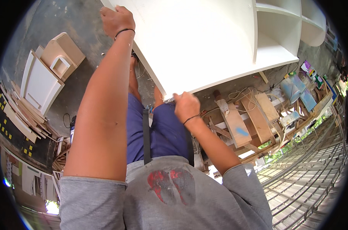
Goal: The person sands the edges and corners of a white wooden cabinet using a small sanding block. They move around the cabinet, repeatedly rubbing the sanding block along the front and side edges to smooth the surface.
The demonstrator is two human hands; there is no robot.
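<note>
A large white cabinet with open compartments at its right side fills the top middle of the view. Up at its far left edge, my left hand is closed, its fingers curled at the panel's rim. My right hand is closed too, with thumb and fingertips up against the near corner of the white panel. A rough, greyish patch shows at that corner. Whatever the right fingers may be pinching is hidden by the hand itself.
Wooden boards and tangled cables lie on a bench to the right, beside a paint-stained container. At left, white and brown furniture parts rest on the grey floor, near stacked panel strips. A metal grating spans the lower right.
</note>
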